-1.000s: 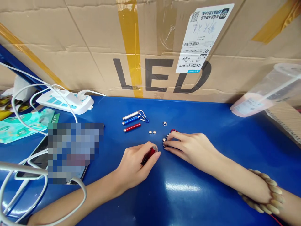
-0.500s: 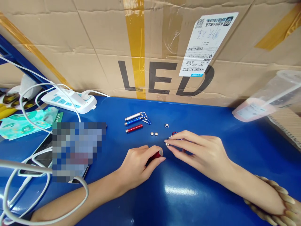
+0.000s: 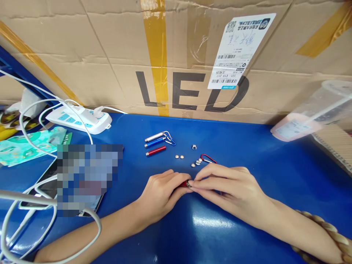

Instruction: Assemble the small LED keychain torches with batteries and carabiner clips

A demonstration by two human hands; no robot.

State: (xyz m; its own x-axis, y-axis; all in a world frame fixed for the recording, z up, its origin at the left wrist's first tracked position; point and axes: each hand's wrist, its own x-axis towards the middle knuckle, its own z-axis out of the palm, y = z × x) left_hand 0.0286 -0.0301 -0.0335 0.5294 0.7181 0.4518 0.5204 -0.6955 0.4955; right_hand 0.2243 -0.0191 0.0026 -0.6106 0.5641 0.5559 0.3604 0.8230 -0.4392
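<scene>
Between my two grips, low on the desk [image 3: 233, 234]: a red tube [image 3: 183, 183], held end-on.
My left grip [image 3: 162, 190] is closed around the tube, fingers curled over it, with the grey end poking out toward the right grip [image 3: 233, 187]. The right grip is narrow, thumb and forefinger pinched at that end and touching it; whether they hold anything I cannot tell. Just beyond the right fingertips lie three button cells [image 3: 196, 162] and a red clip [image 3: 208, 158]. A little farther out lie two more cells [image 3: 179, 157] and a small silver cap [image 3: 194, 147]. Beyond the left grip sit three torches [image 3: 156, 142], silver, blue and red, side by side. A cardboard box [image 3: 110, 55] stands well beyond both grips.
</scene>
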